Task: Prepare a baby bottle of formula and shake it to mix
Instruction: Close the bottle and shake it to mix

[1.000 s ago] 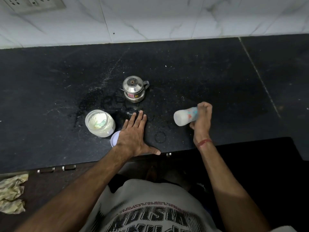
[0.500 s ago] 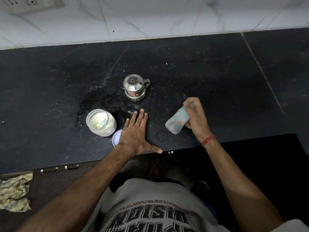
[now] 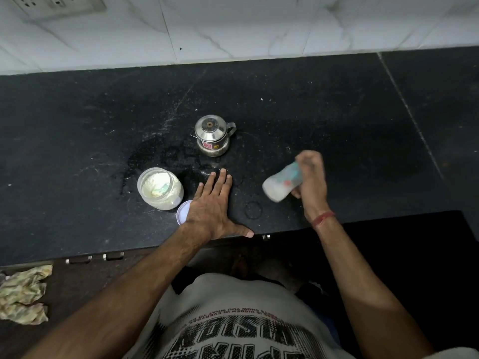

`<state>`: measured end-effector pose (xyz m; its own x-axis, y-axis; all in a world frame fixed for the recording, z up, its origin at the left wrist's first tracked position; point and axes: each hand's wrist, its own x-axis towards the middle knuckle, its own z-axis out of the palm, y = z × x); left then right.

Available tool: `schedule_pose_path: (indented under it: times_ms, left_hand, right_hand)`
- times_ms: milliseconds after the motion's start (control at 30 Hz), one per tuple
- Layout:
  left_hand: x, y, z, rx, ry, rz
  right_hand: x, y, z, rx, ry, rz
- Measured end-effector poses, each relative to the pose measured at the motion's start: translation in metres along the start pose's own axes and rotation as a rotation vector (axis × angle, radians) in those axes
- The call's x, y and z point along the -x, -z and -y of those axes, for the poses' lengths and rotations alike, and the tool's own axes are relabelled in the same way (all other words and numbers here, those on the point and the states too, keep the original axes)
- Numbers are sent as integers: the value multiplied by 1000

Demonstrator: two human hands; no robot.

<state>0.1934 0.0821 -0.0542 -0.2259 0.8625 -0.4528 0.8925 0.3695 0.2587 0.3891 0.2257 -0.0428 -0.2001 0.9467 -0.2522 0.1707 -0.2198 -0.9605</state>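
My right hand grips a baby bottle with milky liquid and coloured prints, held above the black counter. The bottle is tilted, its base pointing down-left, and it looks motion-blurred. Its top is hidden inside my fist. My left hand lies flat on the counter, fingers spread, holding nothing. An open plastic jar of white formula powder stands just left of that hand. The jar's pale lid lies flat, partly under my left wrist.
A small steel lidded pot with a handle stands behind my left hand. A wet ring mark shows near the counter's front edge. Crumpled cloth lies lower left. A white tiled wall with a socket backs the counter.
The bottle has swung in my right hand from lying sideways to tilting base-down, then a little higher again. My left hand has stayed flat on the counter.
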Motion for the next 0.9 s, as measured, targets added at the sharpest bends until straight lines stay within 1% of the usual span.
schedule_pose_path:
  times_ms: [33, 67, 133, 167, 200, 233, 267, 300, 333, 367, 400, 433, 467, 500, 533, 567, 600, 633, 667, 700, 733, 800, 833, 900]
  left_hand:
    - [1, 0, 1, 3, 3, -1]
    - [1, 0, 1, 6, 6, -4]
    - [1, 0, 1, 3, 3, -5]
    - [0, 0, 0, -3, -5, 1]
    - [0, 0, 1, -6, -5, 2]
    - [0, 0, 1, -6, 0, -1]
    - [1, 0, 2, -3, 4, -3]
    - [1, 0, 1, -1, 4, -3]
    - [1, 0, 0, -5, 0, -2]
    - [0, 0, -1, -9, -2, 2]
    - [0, 0, 0, -9, 0, 2]
    - [0, 0, 1, -6, 7, -1]
    - [1, 0, 1, -3, 10, -3]
    - [1, 0, 0, -2, 7, -2]
    - [1, 0, 0, -3, 1, -1]
    - [0, 0, 0, -6, -3, 1]
    - [0, 0, 1, -6, -3, 2]
    - [0, -1, 2, -2, 2, -1]
    - [1, -1, 2, 2, 7, -5]
    - [1, -1, 1, 2, 6, -6]
    - [0, -2, 0, 0, 1, -5]
    - [-1, -2, 2, -2, -6, -1]
    - [-1, -2, 3, -1, 1, -6]
    - [0, -2, 2, -6, 1, -6]
  right_hand:
    - [-2, 1, 0, -38, -8, -54]
    - [-3, 2, 0, -36, -7, -35]
    - [-1, 1, 1, 48, 36, 85]
    - [0, 2, -2, 43, 50, 55]
    - [0, 3, -3, 4, 54, -27]
    - [-2, 5, -4, -25, 56, -72]
    - [-4, 7, -6, -10, 62, -39]
    - [-4, 7, -7, 27, 67, 37]
    - [-3, 7, -10, 54, 74, 78]
    - [-3, 7, -13, 32, 85, 48]
    - [-5, 7, -14, 1, 106, -26]
    - [-7, 6, -12, -11, 103, -52]
    - [-9, 6, -11, 42, 119, 8]
    - [-9, 6, -10, 114, 128, 106]
    - [-10, 5, -10, 151, 154, 150]
    - [-11, 4, -11, 110, 164, 93]
    - [-13, 4, -10, 42, 160, -15]
    - [-14, 3, -9, 0, 132, -63]
    - [-14, 2, -8, 46, 126, -11]
    - [-12, 0, -8, 98, 117, 82]
    - [-11, -1, -11, 124, 123, 109]
    - [-12, -1, -13, 25, 115, -19]
    - [-12, -1, -9, 2, 107, -14]
    - [-11, 0, -8, 126, 143, 154]
